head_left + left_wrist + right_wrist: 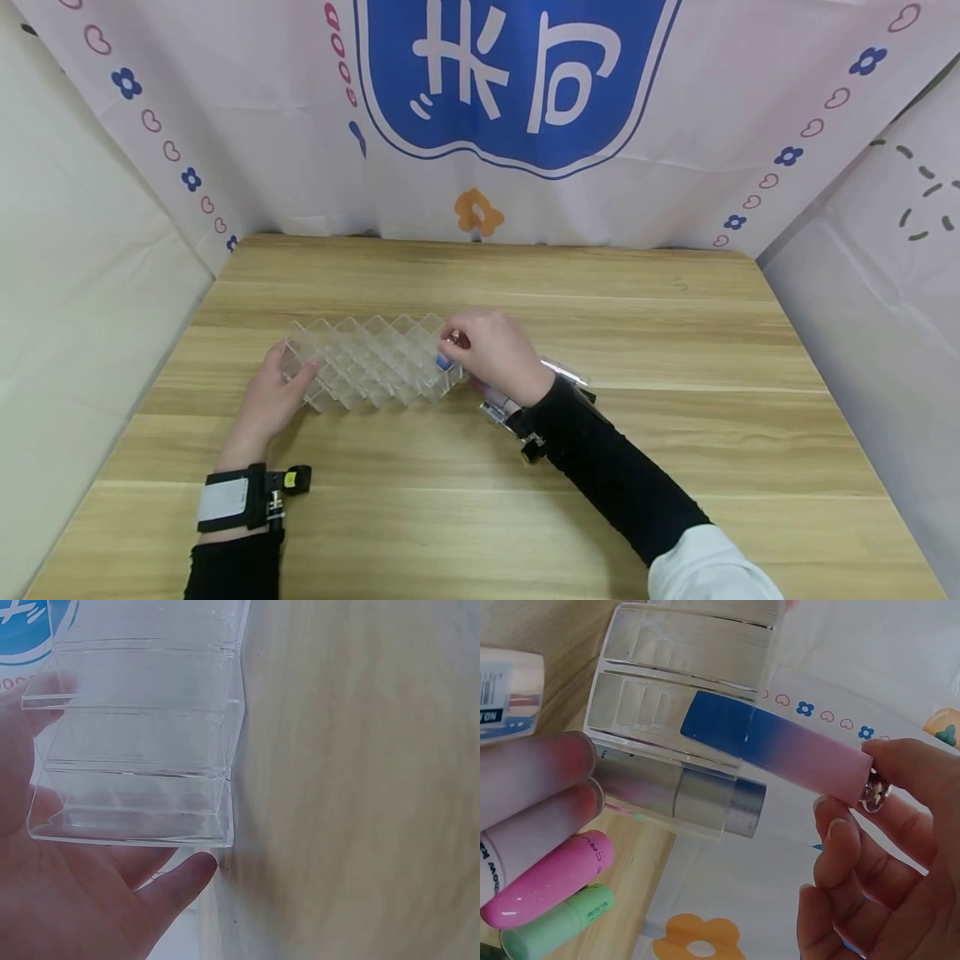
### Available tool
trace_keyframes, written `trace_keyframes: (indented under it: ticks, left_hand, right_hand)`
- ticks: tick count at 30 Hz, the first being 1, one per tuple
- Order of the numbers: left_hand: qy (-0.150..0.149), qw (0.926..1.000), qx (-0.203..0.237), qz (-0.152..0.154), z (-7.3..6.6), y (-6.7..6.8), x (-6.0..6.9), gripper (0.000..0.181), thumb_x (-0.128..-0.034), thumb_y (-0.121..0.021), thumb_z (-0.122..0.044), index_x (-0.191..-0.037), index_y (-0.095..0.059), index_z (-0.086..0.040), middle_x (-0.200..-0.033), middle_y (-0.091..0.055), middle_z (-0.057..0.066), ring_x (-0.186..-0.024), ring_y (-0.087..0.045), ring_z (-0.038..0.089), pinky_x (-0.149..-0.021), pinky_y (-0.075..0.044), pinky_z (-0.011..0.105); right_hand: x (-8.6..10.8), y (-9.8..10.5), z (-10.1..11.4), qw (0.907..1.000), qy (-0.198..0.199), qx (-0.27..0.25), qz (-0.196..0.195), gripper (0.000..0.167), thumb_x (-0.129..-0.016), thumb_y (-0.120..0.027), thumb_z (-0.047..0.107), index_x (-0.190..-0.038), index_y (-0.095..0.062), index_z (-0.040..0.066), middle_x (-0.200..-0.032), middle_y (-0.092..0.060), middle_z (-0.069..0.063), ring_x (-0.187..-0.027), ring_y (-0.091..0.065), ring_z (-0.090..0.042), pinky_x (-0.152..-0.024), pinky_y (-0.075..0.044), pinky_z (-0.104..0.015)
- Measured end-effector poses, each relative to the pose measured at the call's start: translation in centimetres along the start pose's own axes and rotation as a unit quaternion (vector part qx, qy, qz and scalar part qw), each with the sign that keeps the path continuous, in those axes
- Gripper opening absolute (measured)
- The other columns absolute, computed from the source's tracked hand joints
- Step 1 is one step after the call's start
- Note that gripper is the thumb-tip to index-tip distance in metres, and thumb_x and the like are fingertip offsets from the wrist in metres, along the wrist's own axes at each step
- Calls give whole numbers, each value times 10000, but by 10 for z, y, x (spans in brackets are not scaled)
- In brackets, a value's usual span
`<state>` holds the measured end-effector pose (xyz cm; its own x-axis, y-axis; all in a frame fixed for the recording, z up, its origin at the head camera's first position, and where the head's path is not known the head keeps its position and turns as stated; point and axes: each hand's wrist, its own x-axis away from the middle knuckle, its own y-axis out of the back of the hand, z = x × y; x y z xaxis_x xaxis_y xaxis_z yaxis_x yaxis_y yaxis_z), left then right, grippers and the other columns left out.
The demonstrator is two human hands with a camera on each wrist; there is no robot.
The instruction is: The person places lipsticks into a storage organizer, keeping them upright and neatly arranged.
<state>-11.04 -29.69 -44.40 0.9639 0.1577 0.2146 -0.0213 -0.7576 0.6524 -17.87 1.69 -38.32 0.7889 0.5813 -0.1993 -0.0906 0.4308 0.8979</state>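
A clear plastic lipstick organizer (367,367) with diamond-shaped compartments lies on the table. My left hand (272,398) holds its left end, with the thumb along the near side and the fingers on the other side in the left wrist view. At the right end, my right hand (498,350) pinches a lipstick tube (776,746) by its metallic end. This tube fades from blue to pink, and its blue end is at a compartment opening. A silver-ended tube (746,806) sits in the neighbouring compartment, partly sticking out.
Beside the organizer in the right wrist view lie two pale tubes (536,787) with reddish ends, a bright pink tube (551,877), a green tube (559,922) and a labelled pale item (510,694). A printed cloth (517,200) hangs behind the wooden table (420,517).
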Motion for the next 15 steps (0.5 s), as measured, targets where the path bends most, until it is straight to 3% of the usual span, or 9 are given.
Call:
trace_keyframes:
  ticks: [4,15]
  left_hand:
    - [-3,10000,26,2,0,0,0,858,-1003,-376,-579,-1575,-31,-39,-1584,-144,340,-1417,-204,581,-1101,-230,736]
    - [-4,10000,62,-2,0,0,1,868,-1002,-379,-580,-1574,-15,-37,-1569,-176,357,-1403,-232,587,-1094,-249,734]
  right_hand:
    - [-1,-2,1,9997,-125,79,172,168,-948,-643,331,-977,-729,189,-752,-640,82,-647,-552,-34,-536,-432,-173]
    - [1,-12,3,9995,-82,283,77,142,-940,-640,303,-942,-723,188,-783,-659,82,-679,-576,-22,-518,-442,-155]
